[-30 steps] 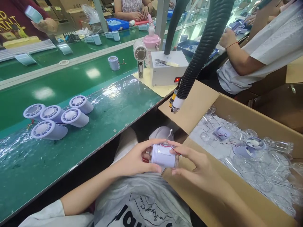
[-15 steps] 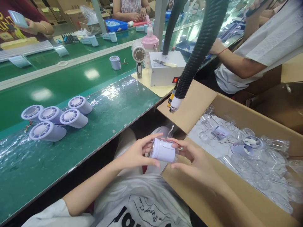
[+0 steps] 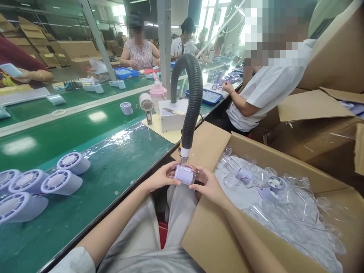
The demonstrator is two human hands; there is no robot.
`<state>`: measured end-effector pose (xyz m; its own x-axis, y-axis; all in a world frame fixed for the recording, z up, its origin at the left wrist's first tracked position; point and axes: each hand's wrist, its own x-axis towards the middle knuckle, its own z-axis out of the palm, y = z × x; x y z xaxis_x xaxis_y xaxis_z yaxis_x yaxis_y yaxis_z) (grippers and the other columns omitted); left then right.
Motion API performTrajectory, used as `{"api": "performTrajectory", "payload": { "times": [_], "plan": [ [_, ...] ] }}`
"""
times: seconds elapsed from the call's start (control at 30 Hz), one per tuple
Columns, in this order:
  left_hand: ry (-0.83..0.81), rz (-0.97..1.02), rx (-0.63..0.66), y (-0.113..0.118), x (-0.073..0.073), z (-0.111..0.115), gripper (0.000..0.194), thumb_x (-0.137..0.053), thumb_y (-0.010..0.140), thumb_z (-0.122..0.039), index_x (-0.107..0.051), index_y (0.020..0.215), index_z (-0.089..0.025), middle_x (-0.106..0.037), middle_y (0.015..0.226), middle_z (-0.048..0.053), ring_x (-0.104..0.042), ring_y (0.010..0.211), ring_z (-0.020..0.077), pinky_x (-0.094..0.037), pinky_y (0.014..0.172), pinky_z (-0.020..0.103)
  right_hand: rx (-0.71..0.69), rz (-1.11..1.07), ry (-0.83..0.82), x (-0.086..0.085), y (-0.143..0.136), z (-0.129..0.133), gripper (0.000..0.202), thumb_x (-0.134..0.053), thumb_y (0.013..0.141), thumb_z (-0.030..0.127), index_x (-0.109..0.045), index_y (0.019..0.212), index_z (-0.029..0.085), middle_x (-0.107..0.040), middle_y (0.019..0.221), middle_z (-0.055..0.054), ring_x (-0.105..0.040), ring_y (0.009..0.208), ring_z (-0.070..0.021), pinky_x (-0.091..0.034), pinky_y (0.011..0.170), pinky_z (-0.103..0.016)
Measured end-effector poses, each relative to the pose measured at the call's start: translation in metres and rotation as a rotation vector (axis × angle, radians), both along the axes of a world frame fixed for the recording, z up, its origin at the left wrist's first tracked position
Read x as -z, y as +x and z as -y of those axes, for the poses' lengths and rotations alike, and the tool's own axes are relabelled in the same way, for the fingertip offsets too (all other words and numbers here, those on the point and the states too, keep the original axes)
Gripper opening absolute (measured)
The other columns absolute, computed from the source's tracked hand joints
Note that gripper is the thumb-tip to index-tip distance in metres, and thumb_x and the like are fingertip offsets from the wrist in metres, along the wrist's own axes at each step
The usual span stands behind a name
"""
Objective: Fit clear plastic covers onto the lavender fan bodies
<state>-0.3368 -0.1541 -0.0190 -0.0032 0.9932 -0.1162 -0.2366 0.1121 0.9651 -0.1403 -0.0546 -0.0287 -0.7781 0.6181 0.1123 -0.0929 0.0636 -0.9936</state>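
Note:
A purple cylinder (image 3: 184,174) with thin red wires lies on its side between my two hands, over my lap. My left hand (image 3: 161,177) grips its left end, fingers behind and thumb at the front. At its right end, where clear plastic shows, my right hand (image 3: 209,184) holds it with thumb and fingers. Right above the cylinder is the metal tip of a black ribbed hose (image 3: 195,98), which rises from a white box (image 3: 172,122). Several purple fan cylinders (image 3: 61,182) lie on the green table (image 3: 113,167) at the left.
An open cardboard box (image 3: 224,231) with clear plastic covers (image 3: 295,204) and a few purple parts stands on the right. A handheld fan (image 3: 146,104) and another purple cylinder (image 3: 126,109) are farther back. A person in a white shirt (image 3: 261,83) sits at the right.
The view has tilted up, showing more of the room. My hands, still around the purple cylinder, have come up to the hose tip.

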Motion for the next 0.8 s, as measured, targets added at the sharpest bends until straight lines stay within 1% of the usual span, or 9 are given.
{"api": "performTrajectory", "payload": {
  "times": [0.1,0.17,0.27,0.33,0.47,0.53,0.6,0.67,0.8],
  "plan": [
    [-0.013,-0.022,0.02,0.008,-0.004,0.028,0.074,-0.086,0.062,-0.018,-0.057,0.13,-0.023,-0.058,0.134,0.012,-0.057,0.119,0.0257,-0.046,0.1,0.038,-0.029,0.068,0.007,-0.014,0.011,0.017,0.054,-0.086,0.062,0.016,-0.066,0.113,0.022,-0.066,0.124,-0.009,-0.064,0.111,-0.0298,-0.05,0.101,-0.051],
    [-0.002,-0.083,0.028,0.016,-0.01,0.048,0.071,-0.085,0.064,-0.018,-0.058,0.129,-0.025,-0.056,0.136,0.01,-0.057,0.12,0.0253,-0.045,0.102,0.036,-0.065,0.128,0.026,-0.025,0.02,0.03,0.055,-0.084,0.063,0.013,-0.067,0.114,0.024,-0.067,0.12,-0.007,-0.066,0.108,-0.0287,-0.05,0.101,-0.05],
    [0.032,-0.197,0.061,0.028,-0.023,0.073,0.068,-0.083,0.068,-0.021,-0.057,0.131,-0.029,-0.056,0.136,0.008,-0.057,0.118,0.0249,-0.047,0.1,0.035,-0.133,0.198,0.094,-0.04,0.032,0.047,0.057,-0.081,0.067,0.015,-0.064,0.12,0.026,-0.069,0.112,-0.004,-0.067,0.103,-0.0262,-0.054,0.098,-0.046],
    [0.054,-0.237,0.079,0.034,-0.032,0.085,0.069,-0.082,0.069,-0.023,-0.056,0.132,-0.032,-0.056,0.135,0.007,-0.056,0.12,0.025,-0.048,0.099,0.035,-0.155,0.217,0.116,-0.049,0.038,0.055,0.057,-0.081,0.069,0.018,-0.063,0.122,0.027,-0.069,0.111,-0.003,-0.067,0.103,-0.0253,-0.056,0.095,-0.043],
    [0.101,-0.338,0.075,0.039,-0.044,0.097,0.069,-0.081,0.071,-0.026,-0.054,0.134,-0.033,-0.053,0.14,0.007,-0.052,0.127,0.0276,-0.046,0.105,0.04,-0.171,0.248,0.079,-0.061,0.045,0.064,0.047,-0.081,0.071,0.023,-0.063,0.114,0.029,-0.067,0.115,-0.002,-0.066,0.104,-0.0243,-0.057,0.093,-0.04],
    [0.174,-0.394,0.063,0.039,-0.045,0.1,0.072,-0.082,0.07,-0.025,-0.053,0.136,-0.032,-0.053,0.142,0.007,-0.05,0.13,0.0284,-0.044,0.107,0.042,-0.189,0.252,0.038,-0.066,0.046,0.067,0.042,-0.081,0.073,0.026,-0.063,0.111,0.028,-0.065,0.117,-0.003,-0.066,0.103,-0.0238,-0.057,0.092,-0.039],
    [0.27,-0.437,0.058,0.039,-0.045,0.101,0.077,-0.084,0.068,-0.023,-0.051,0.137,-0.034,-0.055,0.141,0.006,-0.049,0.131,0.0278,-0.042,0.109,0.042,-0.204,0.258,-0.016,-0.069,0.046,0.068,0.043,-0.081,0.073,0.028,-0.061,0.111,0.027,-0.064,0.117,-0.003,-0.065,0.102,-0.0229,-0.058,0.09,-0.037],
    [0.331,-0.47,0.064,0.039,-0.046,0.102,0.08,-0.084,0.067,-0.021,-0.05,0.138,-0.036,-0.055,0.142,0.004,-0.049,0.132,0.0267,-0.04,0.111,0.041,-0.216,0.261,-0.094,-0.07,0.047,0.07,0.045,-0.082,0.073,0.028,-0.059,0.112,0.026,-0.063,0.116,-0.004,-0.065,0.098,-0.0211,-0.058,0.084,-0.033],
    [0.349,-0.515,0.062,0.039,-0.047,0.105,0.082,-0.084,0.067,-0.021,-0.048,0.138,-0.038,-0.054,0.143,0.003,-0.049,0.133,0.0259,-0.039,0.112,0.041,-0.268,0.234,-0.304,-0.068,0.048,0.073,0.044,-0.08,0.076,0.03,-0.055,0.111,0.026,-0.063,0.111,-0.004,-0.064,0.087,-0.0163,-0.055,0.071,-0.026]
  ]
}}
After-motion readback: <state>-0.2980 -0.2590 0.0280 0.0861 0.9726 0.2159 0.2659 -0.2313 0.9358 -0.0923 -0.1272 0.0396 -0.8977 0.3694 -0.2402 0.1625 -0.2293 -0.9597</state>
